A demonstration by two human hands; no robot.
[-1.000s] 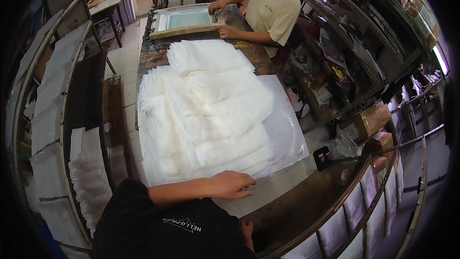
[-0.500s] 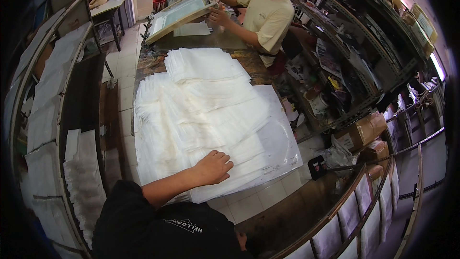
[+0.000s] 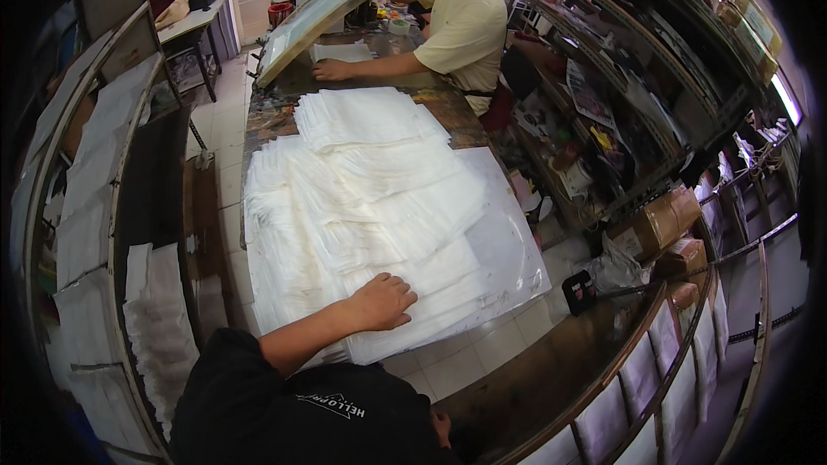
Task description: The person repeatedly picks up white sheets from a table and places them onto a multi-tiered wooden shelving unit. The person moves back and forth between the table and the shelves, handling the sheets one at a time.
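A broad heap of thin white sheets or bags (image 3: 370, 176) lies in overlapping stacks on the table before me. My left hand (image 3: 385, 301) rests on the near edge of this heap, its fingers curled in and nothing visible in them. At the lower edge, beside my dark shirt, only a small part of my right hand (image 3: 441, 427) shows, and its fingers are mostly hidden. Across the table a co-worker tilts up a wooden-framed screen (image 3: 314, 26) with one hand. The co-worker's other hand (image 3: 332, 70) is at a white sheet (image 3: 345, 52) under the screen.
A pale, glossy board (image 3: 508, 232) lies under the heap's right side. Drying racks with white sheets stand at left (image 3: 86, 232) and at lower right (image 3: 603, 418). A metal shelf (image 3: 620, 60) full of goods and cardboard boxes (image 3: 659, 222) is on the right.
One of the co-worker's hands has left the screen frame and come down to the white sheet beneath it. My left hand stays in place on the heap.
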